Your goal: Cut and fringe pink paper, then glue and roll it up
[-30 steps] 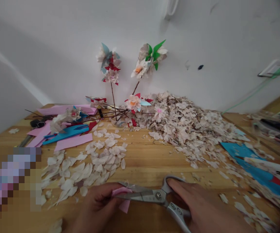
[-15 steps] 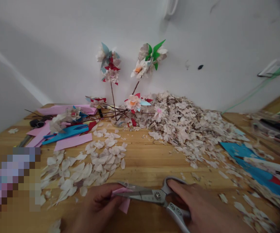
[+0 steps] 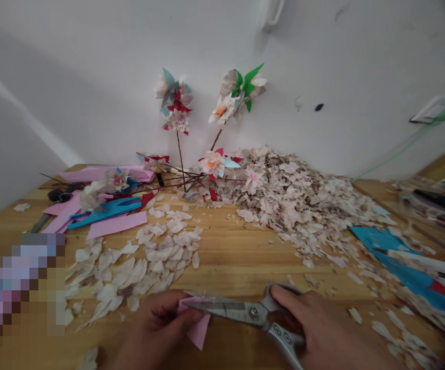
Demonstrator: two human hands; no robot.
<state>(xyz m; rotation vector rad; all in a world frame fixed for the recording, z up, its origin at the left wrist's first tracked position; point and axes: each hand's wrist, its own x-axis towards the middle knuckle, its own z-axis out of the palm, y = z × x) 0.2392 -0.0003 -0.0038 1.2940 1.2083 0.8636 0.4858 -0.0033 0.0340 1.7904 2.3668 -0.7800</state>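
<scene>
Shifted slightly rightward since the earlier frame: both hands, the scissors and the pink paper, which now hangs lower below the blades. Left hand: thumb and fingers pinch the paper at the blade tips, close to the steel. Right hand: grips the scissors by their grey handles. Paper lies just above the table, beside loose petals. Risks: a loose pinch may let the paper slip and cut crooked; fingers so near the blades could be nicked.

Pink paper, apparently folded, in scissors.
</scene>
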